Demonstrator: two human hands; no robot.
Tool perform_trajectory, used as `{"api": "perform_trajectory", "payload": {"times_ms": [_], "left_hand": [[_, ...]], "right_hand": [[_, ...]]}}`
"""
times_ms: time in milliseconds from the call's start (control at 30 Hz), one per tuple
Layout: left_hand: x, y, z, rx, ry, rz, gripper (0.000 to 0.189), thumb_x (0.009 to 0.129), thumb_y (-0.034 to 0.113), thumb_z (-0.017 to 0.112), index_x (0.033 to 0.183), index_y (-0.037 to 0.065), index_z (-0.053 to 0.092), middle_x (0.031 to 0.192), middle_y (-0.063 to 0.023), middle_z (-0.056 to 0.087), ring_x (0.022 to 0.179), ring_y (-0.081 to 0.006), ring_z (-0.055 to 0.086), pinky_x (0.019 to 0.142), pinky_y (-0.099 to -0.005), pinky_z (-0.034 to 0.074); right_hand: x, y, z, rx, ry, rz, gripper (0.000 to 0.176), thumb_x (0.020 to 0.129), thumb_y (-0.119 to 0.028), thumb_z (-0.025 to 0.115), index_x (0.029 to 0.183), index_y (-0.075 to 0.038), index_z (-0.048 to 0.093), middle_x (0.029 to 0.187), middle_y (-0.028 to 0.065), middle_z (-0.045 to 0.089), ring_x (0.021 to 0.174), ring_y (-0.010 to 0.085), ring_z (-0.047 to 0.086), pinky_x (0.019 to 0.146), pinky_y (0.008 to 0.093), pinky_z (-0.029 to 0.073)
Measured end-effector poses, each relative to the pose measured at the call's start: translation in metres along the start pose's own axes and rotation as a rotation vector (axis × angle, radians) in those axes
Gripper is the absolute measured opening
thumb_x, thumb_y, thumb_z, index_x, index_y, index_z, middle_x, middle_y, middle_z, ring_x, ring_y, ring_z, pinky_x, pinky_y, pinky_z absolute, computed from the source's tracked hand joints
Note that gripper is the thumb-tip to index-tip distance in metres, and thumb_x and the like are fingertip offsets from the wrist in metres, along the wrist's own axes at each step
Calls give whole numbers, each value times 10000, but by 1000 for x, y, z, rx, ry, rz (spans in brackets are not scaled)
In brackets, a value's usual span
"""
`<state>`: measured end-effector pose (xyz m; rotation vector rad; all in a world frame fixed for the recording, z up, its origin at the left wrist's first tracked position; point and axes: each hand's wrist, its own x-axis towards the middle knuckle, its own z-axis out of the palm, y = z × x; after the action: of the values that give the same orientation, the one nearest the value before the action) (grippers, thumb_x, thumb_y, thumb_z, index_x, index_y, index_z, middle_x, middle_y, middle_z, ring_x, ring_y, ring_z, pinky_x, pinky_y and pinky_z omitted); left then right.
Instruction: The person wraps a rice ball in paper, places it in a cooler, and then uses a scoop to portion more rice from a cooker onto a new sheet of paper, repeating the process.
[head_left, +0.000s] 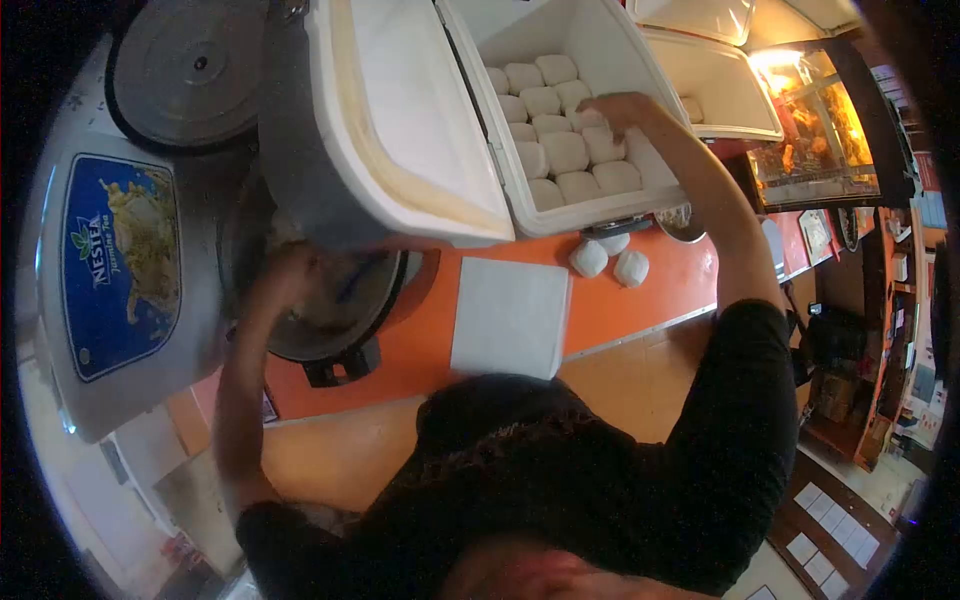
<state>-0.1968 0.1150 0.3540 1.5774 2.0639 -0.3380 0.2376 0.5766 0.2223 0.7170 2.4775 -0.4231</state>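
Note:
My right hand point(617, 112) reaches into an open white cooler box point(640, 60), its fingers bent around a white rounded bundle point(592, 120). Rows of similar white bundles point(566, 152), seemingly wrapped in paper, fill the cooler floor. On the left, my left hand point(292, 268) is down in a round dark pot point(385, 310); its fingers are blurred and partly hidden by the cooler's raised lid point(420, 100). A stack of white paper sheets point(510, 315) lies on the orange counter in front of me. More white bundles point(630, 268) sit to its right.
A lit glass display case point(815, 125) with fried-looking food stands at the right. Beside it is another open white cooler point(715, 85). A metal bowl point(682, 225) sits behind my right forearm. At left are a round dark lid point(190, 70) and a Nestea-labelled container point(125, 260).

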Motion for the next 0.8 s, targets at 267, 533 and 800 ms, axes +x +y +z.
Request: {"api": "perform_trajectory", "payload": {"times_ms": [267,533,800], "left_hand": [[131,-68,160,-189,-121,-75,340,913,212,588,1163,7,694,1151,-219,684,1036,-380,670,866,-478,514],[104,-47,117,-70,106,50,430,906,182,598,1301,12,593,1112,-273,673,1025,-406,669,830,-491,528],[61,-55,48,40,514,74,433,923,225,592,1266,-38,573,1001,-271,680,920,-423,684,797,-510,543]], "right_hand": [[-180,-140,-12,1035,618,-94,263,953,-259,657,972,3,657,887,70,645,794,157,571,756,311,484],[-160,-335,111,1687,233,-200,207,896,-56,728,1080,-34,637,968,18,597,910,114,570,792,261,484],[-100,-429,98,1566,579,-290,588,882,-116,759,1371,-45,439,1341,121,477,1261,232,486,958,358,484]]}}
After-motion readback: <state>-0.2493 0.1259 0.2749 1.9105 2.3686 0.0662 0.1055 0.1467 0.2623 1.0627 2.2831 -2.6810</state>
